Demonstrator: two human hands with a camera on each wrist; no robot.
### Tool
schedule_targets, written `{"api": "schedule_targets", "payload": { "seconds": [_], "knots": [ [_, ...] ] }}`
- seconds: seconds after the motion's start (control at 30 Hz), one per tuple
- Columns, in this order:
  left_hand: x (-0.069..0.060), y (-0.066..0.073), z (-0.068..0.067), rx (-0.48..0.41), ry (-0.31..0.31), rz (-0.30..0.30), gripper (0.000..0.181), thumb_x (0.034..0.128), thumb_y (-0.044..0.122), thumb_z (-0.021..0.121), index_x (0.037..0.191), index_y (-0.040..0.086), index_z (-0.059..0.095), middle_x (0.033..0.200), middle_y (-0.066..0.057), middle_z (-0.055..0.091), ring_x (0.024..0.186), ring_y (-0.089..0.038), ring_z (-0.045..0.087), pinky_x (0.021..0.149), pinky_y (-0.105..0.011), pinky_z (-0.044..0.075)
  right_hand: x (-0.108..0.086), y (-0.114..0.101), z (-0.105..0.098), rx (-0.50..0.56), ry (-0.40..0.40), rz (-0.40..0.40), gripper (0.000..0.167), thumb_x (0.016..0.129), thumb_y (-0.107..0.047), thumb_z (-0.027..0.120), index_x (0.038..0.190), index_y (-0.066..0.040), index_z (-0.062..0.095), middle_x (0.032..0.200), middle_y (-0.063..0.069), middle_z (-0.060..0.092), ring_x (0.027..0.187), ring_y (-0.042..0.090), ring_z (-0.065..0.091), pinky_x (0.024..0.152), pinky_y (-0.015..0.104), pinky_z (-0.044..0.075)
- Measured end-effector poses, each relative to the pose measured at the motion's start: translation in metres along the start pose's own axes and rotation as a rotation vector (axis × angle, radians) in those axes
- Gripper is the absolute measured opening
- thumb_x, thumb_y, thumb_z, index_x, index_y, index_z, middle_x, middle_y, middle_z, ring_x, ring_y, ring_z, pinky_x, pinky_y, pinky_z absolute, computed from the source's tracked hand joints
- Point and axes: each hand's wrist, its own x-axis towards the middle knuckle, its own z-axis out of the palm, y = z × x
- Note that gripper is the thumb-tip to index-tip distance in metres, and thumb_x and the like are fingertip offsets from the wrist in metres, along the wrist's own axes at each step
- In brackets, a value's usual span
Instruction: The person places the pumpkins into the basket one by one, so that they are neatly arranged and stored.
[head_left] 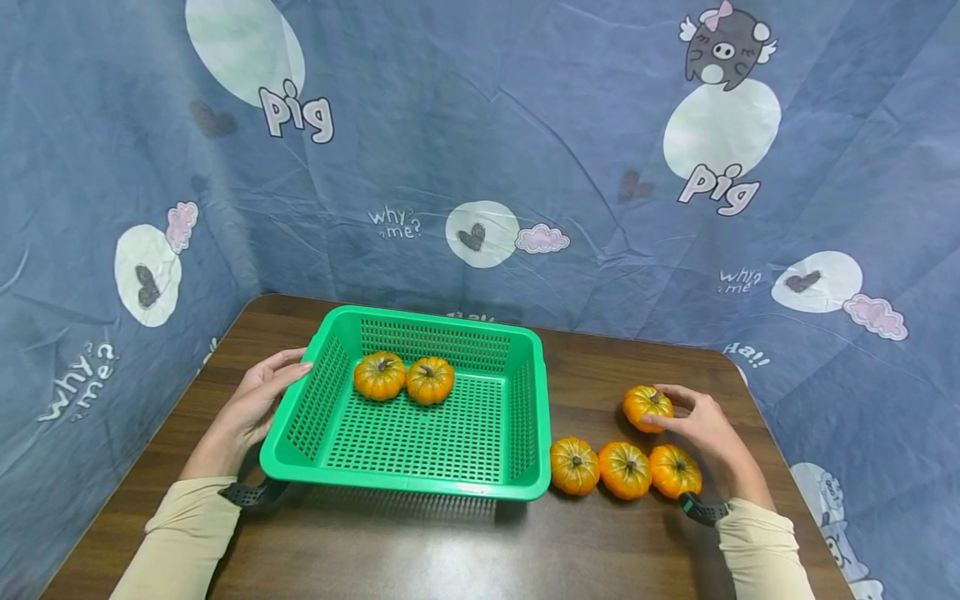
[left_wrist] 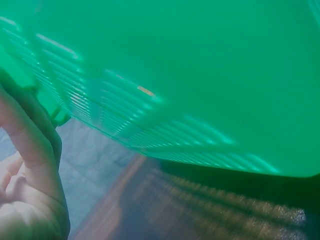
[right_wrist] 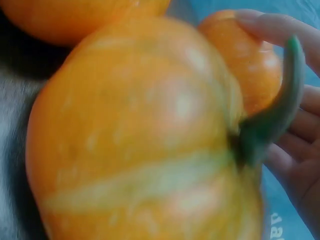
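A green plastic basket (head_left: 412,482) with slotted walls stands left of centre, two small orange pumpkins inside it: one pumpkin (head_left: 379,377) touches the other (head_left: 430,381). My left hand (head_left: 258,396) holds the basket's left rim; in the left wrist view its fingers (left_wrist: 30,140) reach up beside the slotted wall. At the right, my right hand (head_left: 701,425) grips another pumpkin (head_left: 648,408) by its side, thumb in front and fingers behind. In the right wrist view a near pumpkin (right_wrist: 135,135) partly hides the held one (right_wrist: 247,60).
Three pumpkins form a row right of the basket: a left one (head_left: 574,466) close to its corner, a middle one (head_left: 625,470) and a right one (head_left: 676,471) near my right wrist. A printed blue cloth (head_left: 600,167) hangs behind the brown wooden table (head_left: 405,558).
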Motion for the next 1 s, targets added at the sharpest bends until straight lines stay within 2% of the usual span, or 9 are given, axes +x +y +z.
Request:
{"api": "schedule_targets", "payload": {
  "seconds": [0.07, 0.2, 0.27, 0.47, 0.63, 0.77, 1.0],
  "knots": [
    [0.000, 0.000, 0.000, 0.002, 0.000, 0.002, 0.026, 0.1095, 0.006, 0.048, 0.130, 0.018, 0.059, 0.109, 0.002, 0.078, 0.093, -0.013, 0.078, 0.078, -0.032, 0.067, 0.002, -0.003, 0.001, 0.002, -0.007, -0.001, 0.075, 0.088, -0.039, 0.084, 0.148, -0.004, 0.053, 0.153, 0.025, 0.052, 0.133, 0.045, 0.059, 0.095, 0.026, 0.061],
    [-0.001, 0.001, 0.000, 0.004, -0.002, 0.003, 0.026, 0.1096, 0.006, 0.048, 0.132, 0.016, 0.056, 0.109, 0.002, 0.078, 0.093, -0.013, 0.078, 0.078, -0.032, 0.067, 0.005, -0.009, 0.001, -0.036, -0.012, -0.044, 0.073, 0.089, -0.039, 0.083, 0.147, -0.005, 0.054, 0.152, 0.025, 0.053, 0.132, 0.046, 0.059, 0.101, 0.044, 0.061],
    [-0.001, 0.001, 0.001, 0.008, 0.000, 0.002, 0.026, 0.1095, 0.007, 0.049, 0.133, 0.016, 0.055, 0.108, 0.002, 0.078, 0.092, -0.013, 0.078, 0.078, -0.032, 0.067, 0.008, -0.011, 0.001, -0.040, -0.020, -0.067, 0.073, 0.089, -0.037, 0.083, 0.147, -0.005, 0.054, 0.151, 0.025, 0.054, 0.131, 0.046, 0.060, 0.103, 0.049, 0.059],
    [0.000, 0.002, 0.001, 0.012, 0.002, 0.006, 0.027, 0.1094, 0.007, 0.049, 0.134, 0.016, 0.054, 0.108, 0.002, 0.078, 0.092, -0.013, 0.078, 0.077, -0.031, 0.067, 0.015, -0.025, 0.004, -0.047, -0.044, -0.117, 0.073, 0.088, -0.037, 0.085, 0.146, -0.006, 0.055, 0.148, 0.022, 0.057, 0.132, 0.043, 0.060, 0.107, 0.054, 0.056],
    [-0.001, 0.003, 0.000, 0.017, 0.009, 0.009, 0.026, 0.1092, 0.007, 0.050, 0.133, 0.016, 0.055, 0.107, 0.002, 0.078, 0.090, -0.013, 0.078, 0.076, -0.031, 0.067, 0.021, -0.041, 0.006, -0.103, -0.049, -0.175, 0.071, 0.087, -0.037, 0.085, 0.145, -0.008, 0.058, 0.146, 0.023, 0.059, 0.133, 0.045, 0.058, 0.107, 0.060, 0.054],
    [0.000, 0.002, 0.000, 0.016, 0.016, 0.005, 0.026, 0.1091, 0.008, 0.051, 0.134, 0.016, 0.054, 0.106, 0.002, 0.078, 0.090, -0.013, 0.078, 0.076, -0.031, 0.067, 0.025, -0.054, 0.008, -0.136, -0.061, -0.232, 0.069, 0.086, -0.036, 0.086, 0.143, -0.009, 0.060, 0.144, 0.020, 0.062, 0.132, 0.044, 0.058, 0.106, 0.061, 0.055],
    [0.001, -0.001, 0.001, 0.010, 0.012, 0.010, 0.026, 0.1089, 0.007, 0.051, 0.132, 0.017, 0.057, 0.109, 0.001, 0.077, 0.092, -0.014, 0.078, 0.078, -0.032, 0.068, 0.028, -0.076, 0.010, -0.149, -0.113, -0.256, 0.071, 0.083, -0.039, 0.089, 0.144, -0.016, 0.060, 0.146, 0.014, 0.061, 0.131, 0.039, 0.060, 0.108, 0.059, 0.055]
  ]
}}
